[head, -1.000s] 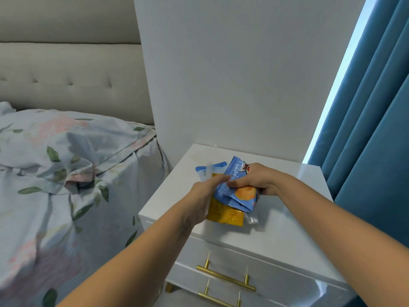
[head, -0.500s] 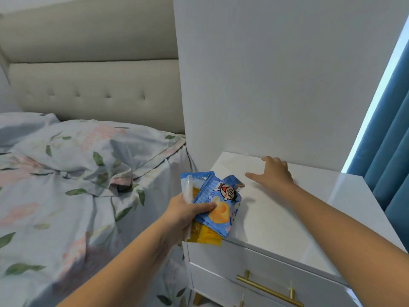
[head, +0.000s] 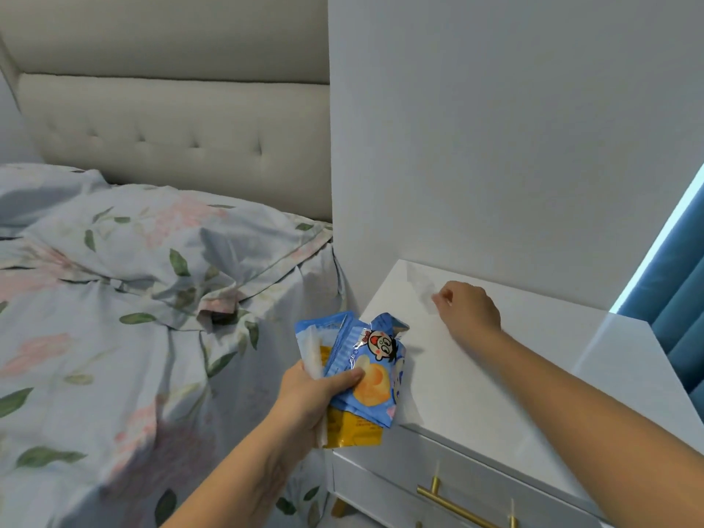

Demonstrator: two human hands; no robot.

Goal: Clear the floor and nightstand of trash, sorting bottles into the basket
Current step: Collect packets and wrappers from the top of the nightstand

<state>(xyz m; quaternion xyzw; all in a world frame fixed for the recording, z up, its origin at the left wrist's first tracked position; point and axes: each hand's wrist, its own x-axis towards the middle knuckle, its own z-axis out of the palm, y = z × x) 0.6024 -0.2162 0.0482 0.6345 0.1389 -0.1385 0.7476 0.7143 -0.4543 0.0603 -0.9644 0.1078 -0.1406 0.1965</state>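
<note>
Wrappers (head: 362, 371), several of them bunched together (blue ones with a cartoon face, a yellow one underneath, a pale one on the left), are sitting in the left hand (head: 310, 398), which is gripping them with fingers and thumb curled round the bundle. The hand is holding the bundle in the air just off the near left corner of the nightstand (head: 476, 398), above the gap beside the bed (head: 133, 318).

The right hand (head: 470, 310) is reaching over the back of the nightstand top, near the wall (head: 495, 127). Its fingertips are pinching a clear plastic scrap (head: 421, 285), thin and see-through, hard to make out against the white top; whether the scrap is fully lifted or still touching the surface cannot be told.

Progress, as a judgement: the nightstand part is looking nearly finished. No other trash is showing on the visible part of the top, and this scrap appears to be the last piece there. The far right end of the top is partly cut off near the curtain (head: 678, 325).

Remaining: the collected wrappers and scrap are not yet being dropped anywhere; no bin is in view. The basket and any bottles are also out of view, and almost no floor is showing, so how those parts stand cannot be judged.
</note>
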